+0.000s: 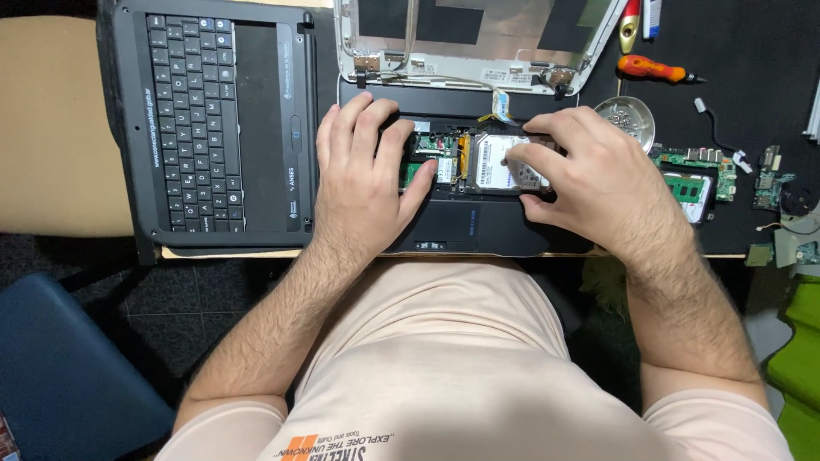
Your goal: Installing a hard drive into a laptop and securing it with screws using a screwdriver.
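Note:
An opened black laptop base (478,229) lies at the desk's front edge, its inside exposed. A silver hard drive (495,162) sits in the middle bay, beside a small green circuit card (437,167). My right hand (581,175) grips the drive from its right side, fingers on its top and edges. My left hand (363,171) lies flat on the left part of the base, thumb near the green card, holding nothing.
A detached black keyboard panel (213,119) lies to the left. A silver screen lid (470,38) is behind. A metal dish of screws (628,115), an orange screwdriver (653,70) and green circuit boards (700,175) sit right. A blue chair (60,367) stands lower left.

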